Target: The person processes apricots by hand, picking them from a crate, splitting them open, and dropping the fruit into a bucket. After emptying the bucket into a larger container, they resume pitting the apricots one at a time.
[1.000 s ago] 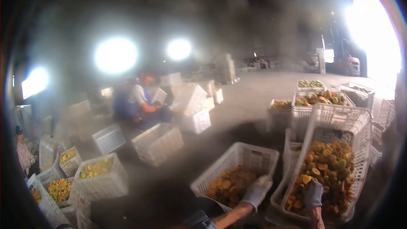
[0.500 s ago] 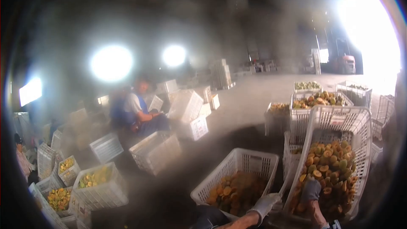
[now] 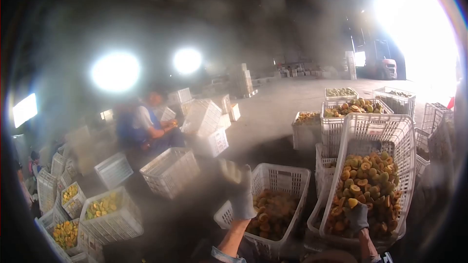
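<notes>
My left hand (image 3: 241, 196), in a pale glove, is raised beside the left rim of a white plastic crate (image 3: 306, 185). Its fingers are blurred but look stretched, with the thumb apart; nothing in them can be made out. Inside that crate lie brownish-orange fruit halves (image 3: 273, 216). On the right, my gloved right hand (image 3: 360, 216) reaches into a tilted white crate (image 3: 409, 165) full of cut fruit (image 3: 373, 178), like peaches or apricots. A yellow-orange fruit half (image 3: 352, 203) sits at its fingertips.
Behind the tilted crate stand stacked fruit crates (image 3: 331, 134). A seated person (image 3: 151, 126) works at the left among white crates (image 3: 168, 173). More fruit-filled crates (image 3: 114, 221) stand at lower left. A forklift (image 3: 387, 68) is near the bright doorway.
My left hand has lifted from the rim between the two crates and swung left. My right hand stays in the tilted crate, now with a yellow-orange fruit half at its fingertips. The view has shifted slightly.
</notes>
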### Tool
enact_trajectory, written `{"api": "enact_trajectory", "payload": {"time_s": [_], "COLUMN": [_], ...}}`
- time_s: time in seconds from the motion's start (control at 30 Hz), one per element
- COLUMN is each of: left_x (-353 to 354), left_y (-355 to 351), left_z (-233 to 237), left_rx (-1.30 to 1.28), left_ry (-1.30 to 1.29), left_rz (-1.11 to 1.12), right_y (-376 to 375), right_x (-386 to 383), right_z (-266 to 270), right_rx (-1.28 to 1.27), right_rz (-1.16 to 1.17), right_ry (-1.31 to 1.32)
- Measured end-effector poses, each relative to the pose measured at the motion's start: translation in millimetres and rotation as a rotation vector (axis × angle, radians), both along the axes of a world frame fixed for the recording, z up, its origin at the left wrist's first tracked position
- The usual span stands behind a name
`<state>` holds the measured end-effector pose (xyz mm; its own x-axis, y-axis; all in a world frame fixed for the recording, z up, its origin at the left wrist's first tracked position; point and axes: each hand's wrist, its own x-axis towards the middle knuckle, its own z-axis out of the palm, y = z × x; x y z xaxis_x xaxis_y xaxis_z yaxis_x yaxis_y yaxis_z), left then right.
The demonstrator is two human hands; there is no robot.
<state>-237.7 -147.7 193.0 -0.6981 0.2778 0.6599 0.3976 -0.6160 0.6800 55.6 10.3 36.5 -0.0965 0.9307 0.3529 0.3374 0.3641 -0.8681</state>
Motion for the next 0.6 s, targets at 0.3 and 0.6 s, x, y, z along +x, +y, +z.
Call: {"api": "enact_trajectory", "payload": {"time_s": [0.3, 0.6], "left_x": [24, 104], "left_y": [48, 56], "left_z": [-98, -188], "left_rx": [-0.374, -0.467], "left_ry": [-0.028, -0.996], "left_rz": [-0.47, -0.992], "right_y": [-19, -99], "right_x": [-21, -82], "right_z": [56, 0], "right_rx": [0.202, -0.203], "right_rz": [-0.11, 0.318], "right_ry": [0.212, 0.423]}}
